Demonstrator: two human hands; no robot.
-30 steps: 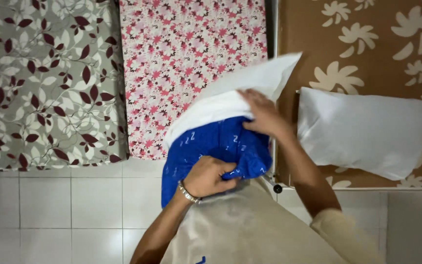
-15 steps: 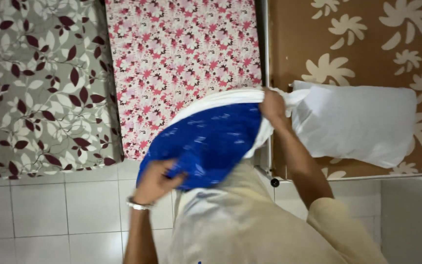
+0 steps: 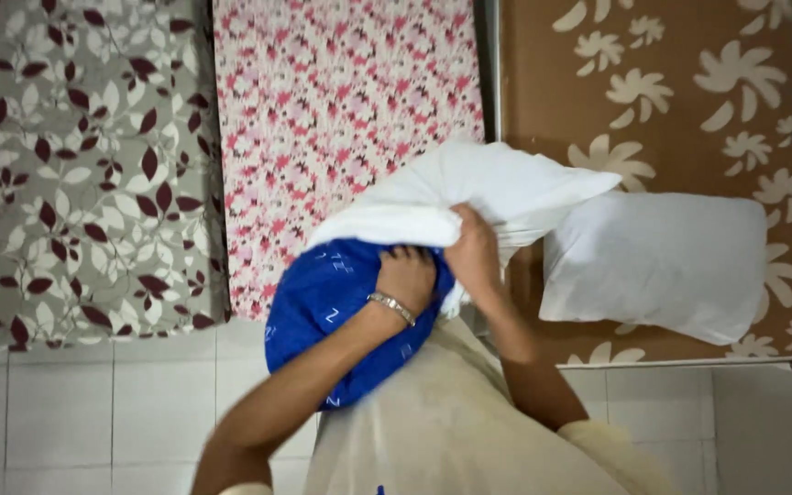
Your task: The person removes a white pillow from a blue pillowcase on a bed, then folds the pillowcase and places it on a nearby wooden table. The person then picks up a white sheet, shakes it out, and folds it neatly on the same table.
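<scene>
Left hand (image 3: 407, 275) has shifted up onto the blue pillow (image 3: 341, 316), fingers pressing it toward the white pillowcase (image 3: 469, 197), whose edge the right hand (image 3: 474, 252) clamps just beside, above the floor tiles (image 3: 75, 412).

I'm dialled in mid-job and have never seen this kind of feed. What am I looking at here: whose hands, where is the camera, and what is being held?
There is no machine: a person works with two bare hands, and the one picture comes from a camera on their head, looking down. The left hand, with a bracelet on its wrist, presses on a blue pillow. The right hand grips the edge of a white pillowcase that covers the pillow's far end. Below lie three mattresses side by side: a grey leaf-print mattress, a pink floral mattress and a brown flowered mattress, on which rests a second white pillow. The floor is white tile.
</scene>
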